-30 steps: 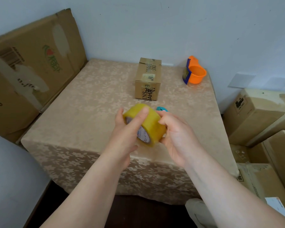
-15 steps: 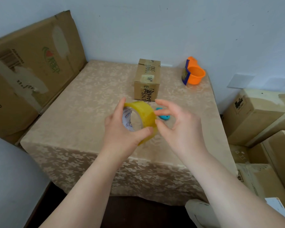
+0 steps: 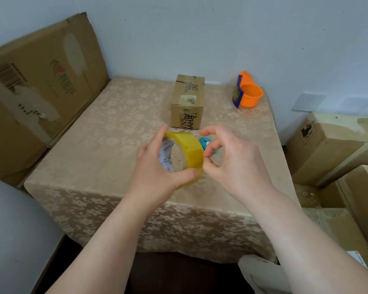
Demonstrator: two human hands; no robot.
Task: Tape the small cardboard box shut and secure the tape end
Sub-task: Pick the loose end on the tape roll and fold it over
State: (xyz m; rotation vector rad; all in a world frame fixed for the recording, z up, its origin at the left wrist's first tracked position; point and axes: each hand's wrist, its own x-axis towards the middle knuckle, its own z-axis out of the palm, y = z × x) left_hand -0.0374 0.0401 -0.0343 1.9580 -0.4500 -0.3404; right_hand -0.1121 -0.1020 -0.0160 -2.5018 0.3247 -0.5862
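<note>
My left hand (image 3: 157,166) grips the tape roll (image 3: 189,151), right hand (image 3: 232,162) fingertips (image 3: 207,153) picking its edge, small box (image 3: 188,102) at 12 o'clock.

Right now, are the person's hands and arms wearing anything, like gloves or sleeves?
No. The left hand and the right hand are bare, with no gloves, and no rings or watch show. Both forearms are bare too; no sleeve shows anywhere up to the picture's bottom edge.

two hands: a left hand (image 3: 157,166) and a right hand (image 3: 232,164). one yellow tape roll (image 3: 187,151). one small box (image 3: 188,101) on one table (image 3: 115,132). one orange cup (image 3: 250,96). one little blue thing (image 3: 205,142).
</note>
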